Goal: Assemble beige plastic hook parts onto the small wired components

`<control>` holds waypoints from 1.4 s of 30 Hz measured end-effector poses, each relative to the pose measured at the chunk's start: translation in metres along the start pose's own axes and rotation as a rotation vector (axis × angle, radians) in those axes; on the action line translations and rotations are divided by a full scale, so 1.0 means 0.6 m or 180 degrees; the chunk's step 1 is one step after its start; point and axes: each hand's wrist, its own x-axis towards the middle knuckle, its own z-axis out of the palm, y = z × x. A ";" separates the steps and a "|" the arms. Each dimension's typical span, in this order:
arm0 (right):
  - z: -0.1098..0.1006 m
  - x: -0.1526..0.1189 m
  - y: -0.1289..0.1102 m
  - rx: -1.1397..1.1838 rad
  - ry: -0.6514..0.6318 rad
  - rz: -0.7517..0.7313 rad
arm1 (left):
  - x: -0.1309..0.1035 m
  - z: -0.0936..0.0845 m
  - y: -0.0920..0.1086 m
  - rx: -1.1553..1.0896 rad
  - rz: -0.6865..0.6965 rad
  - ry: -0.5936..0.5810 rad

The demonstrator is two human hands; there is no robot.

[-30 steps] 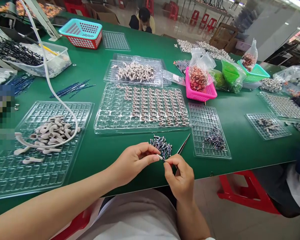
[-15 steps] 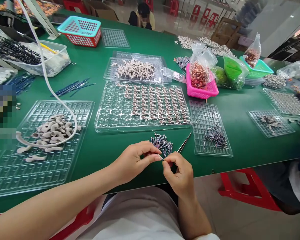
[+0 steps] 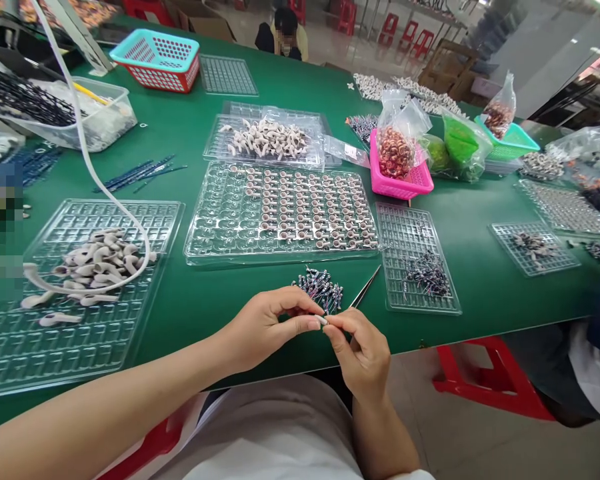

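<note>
The left hand [image 3: 275, 327] and right hand [image 3: 363, 350] meet above the near edge of the bench [image 3: 480, 287]. The left hand is nearly closed, thumb and forefinger pinched on a small white piece [image 3: 321, 320]. The right hand's thumb and forefinger are pinched at the right end of that piece, its other fingers curled; the exact point of contact is hidden by the fingertips.

A pile of dark parts [image 3: 320, 288] lies just beyond the fingers, near the near edge of the large tray [image 3: 215, 220]. Tweezers [image 3: 366, 287] lie right of this pile, tip directed towards the left edge of the right tray [image 3: 405, 227]; their near end is behind the right hand. More dark parts fill the near half of the right tray.

In the large tray, grey cups [image 3: 320, 207] are set in rows along the right edge and across the middle. The left tray [image 3: 80, 350] carries heaped grey shells [image 3: 105, 263], with a white tube [image 3: 87, 147] looped over them. A pink basket [image 3: 400, 187] stands beyond the right tray's far edge, holding a bag of copper-coloured parts [image 3: 396, 150].
</note>
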 end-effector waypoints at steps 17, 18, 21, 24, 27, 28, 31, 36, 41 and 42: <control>0.001 -0.010 0.007 0.0072 0.0232 -0.0514 | -0.002 0.005 -0.003 -0.0536 -0.0091 -0.0064; 0.001 -0.009 0.006 0.0072 0.0245 -0.0524 | -0.002 0.005 -0.003 -0.0552 -0.0084 -0.0064; 0.002 -0.009 0.006 0.0091 0.0262 -0.0534 | -0.003 0.006 -0.002 -0.0565 -0.0017 -0.0044; 0.001 -0.009 0.006 0.0126 0.0264 -0.0554 | -0.004 0.006 0.001 -0.0559 0.0052 -0.0017; 0.000 -0.009 0.007 0.0158 0.0251 -0.0575 | -0.003 0.006 0.002 -0.0558 0.0096 -0.0021; 0.000 -0.009 0.007 0.0167 0.0248 -0.0580 | -0.003 0.005 0.002 -0.0546 0.0124 -0.0031; 0.000 -0.008 0.006 0.0171 0.0244 -0.0591 | -0.003 0.005 0.000 -0.0494 0.0270 -0.0050; 0.000 -0.007 0.007 0.0103 0.0238 -0.0567 | -0.006 0.006 0.000 -0.0447 0.0334 -0.0015; 0.000 -0.009 0.006 0.0087 0.0201 -0.0490 | -0.006 0.005 0.005 -0.0449 0.0063 -0.0066; 0.000 -0.010 0.005 0.0105 0.0193 -0.0456 | -0.006 0.004 0.006 -0.0453 -0.0014 -0.0080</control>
